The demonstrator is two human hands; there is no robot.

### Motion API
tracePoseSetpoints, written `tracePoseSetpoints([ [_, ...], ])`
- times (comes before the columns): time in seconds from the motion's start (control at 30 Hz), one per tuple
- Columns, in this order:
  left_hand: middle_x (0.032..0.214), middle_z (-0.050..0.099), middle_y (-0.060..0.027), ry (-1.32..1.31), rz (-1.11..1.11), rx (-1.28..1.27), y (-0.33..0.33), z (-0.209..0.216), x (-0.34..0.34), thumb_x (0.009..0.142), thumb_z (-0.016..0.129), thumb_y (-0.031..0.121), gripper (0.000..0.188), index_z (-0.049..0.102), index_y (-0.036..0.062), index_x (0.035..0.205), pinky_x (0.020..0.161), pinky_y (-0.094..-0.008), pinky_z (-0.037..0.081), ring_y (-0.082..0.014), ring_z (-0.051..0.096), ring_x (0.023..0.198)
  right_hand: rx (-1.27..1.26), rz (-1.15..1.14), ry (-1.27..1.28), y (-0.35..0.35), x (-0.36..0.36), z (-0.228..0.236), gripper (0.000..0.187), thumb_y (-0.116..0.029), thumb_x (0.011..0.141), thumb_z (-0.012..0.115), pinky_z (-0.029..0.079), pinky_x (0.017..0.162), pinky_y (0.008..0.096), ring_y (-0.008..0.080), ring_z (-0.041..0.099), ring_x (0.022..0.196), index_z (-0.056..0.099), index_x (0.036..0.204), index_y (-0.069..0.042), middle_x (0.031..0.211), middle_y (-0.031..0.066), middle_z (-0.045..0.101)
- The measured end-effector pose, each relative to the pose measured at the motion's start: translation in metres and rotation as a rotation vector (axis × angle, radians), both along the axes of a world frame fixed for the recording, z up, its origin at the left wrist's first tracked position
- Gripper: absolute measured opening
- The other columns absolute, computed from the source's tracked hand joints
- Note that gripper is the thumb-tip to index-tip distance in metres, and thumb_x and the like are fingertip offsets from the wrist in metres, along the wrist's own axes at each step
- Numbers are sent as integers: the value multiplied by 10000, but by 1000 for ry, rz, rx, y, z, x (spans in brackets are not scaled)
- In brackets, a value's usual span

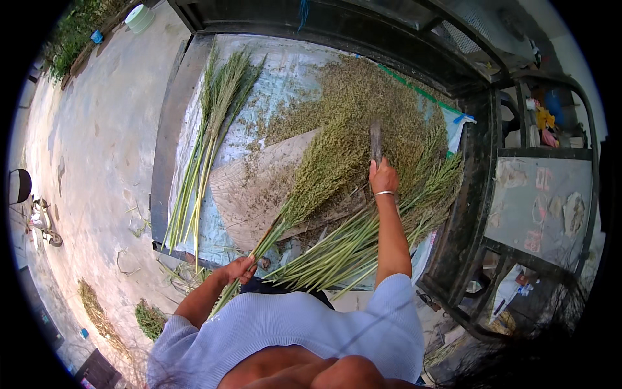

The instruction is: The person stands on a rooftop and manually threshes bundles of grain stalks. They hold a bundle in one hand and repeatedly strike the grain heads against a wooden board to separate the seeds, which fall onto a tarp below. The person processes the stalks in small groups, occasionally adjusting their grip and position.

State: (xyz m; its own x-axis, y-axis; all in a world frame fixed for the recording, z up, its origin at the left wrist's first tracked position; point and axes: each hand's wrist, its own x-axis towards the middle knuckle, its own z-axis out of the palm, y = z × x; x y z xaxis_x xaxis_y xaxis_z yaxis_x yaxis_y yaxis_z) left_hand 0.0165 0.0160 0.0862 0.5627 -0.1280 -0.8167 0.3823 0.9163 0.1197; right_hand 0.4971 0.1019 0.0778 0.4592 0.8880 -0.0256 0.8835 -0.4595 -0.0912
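Observation:
My left hand (240,268) is closed round the lower stalks of a bundle of seed-headed stalks (327,159). The bundle's green-brown heads fan out away from me over a worn wooden board (249,185). My right hand (383,177), with a white bracelet at the wrist, grips a short, flat brown stick (376,139) that points away from me over the seed heads. Loose seeds and chaff (363,74) lie thickly beyond the board on a pale sheet (285,58). A second heap of green stalks (330,259) lies under my right forearm.
Another bundle of stalks (217,110) lies along the sheet's left side. A dark metal frame (363,32) borders the work surface at the back and right. Concrete ground (97,162) stretches left, with a white scooter (42,220) and a pale green tub (139,19) farther off.

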Motion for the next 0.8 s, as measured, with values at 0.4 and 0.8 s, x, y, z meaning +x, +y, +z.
tracePoseSetpoints([
  [0.4, 500, 326, 54, -116, 203, -183, -83, 14, -23, 823, 346, 658, 551, 428, 126, 701, 371, -192, 197, -49, 263, 416, 179, 937, 503, -134, -174, -21, 117, -147, 788, 536, 398, 543, 347, 209, 509, 500, 434, 775, -92, 535, 32, 456],
  [0.8, 704, 584, -196, 749, -595, 1322, -49, -31, 5, 756, 572, 537, 508, 498, 42, 846, 550, -458, 453, -375, 578, 637, 62, 905, 407, -122, -207, -88, 125, -194, 863, 504, 378, 473, 400, 230, 452, 425, 433, 813, -105, 506, 52, 463],
])
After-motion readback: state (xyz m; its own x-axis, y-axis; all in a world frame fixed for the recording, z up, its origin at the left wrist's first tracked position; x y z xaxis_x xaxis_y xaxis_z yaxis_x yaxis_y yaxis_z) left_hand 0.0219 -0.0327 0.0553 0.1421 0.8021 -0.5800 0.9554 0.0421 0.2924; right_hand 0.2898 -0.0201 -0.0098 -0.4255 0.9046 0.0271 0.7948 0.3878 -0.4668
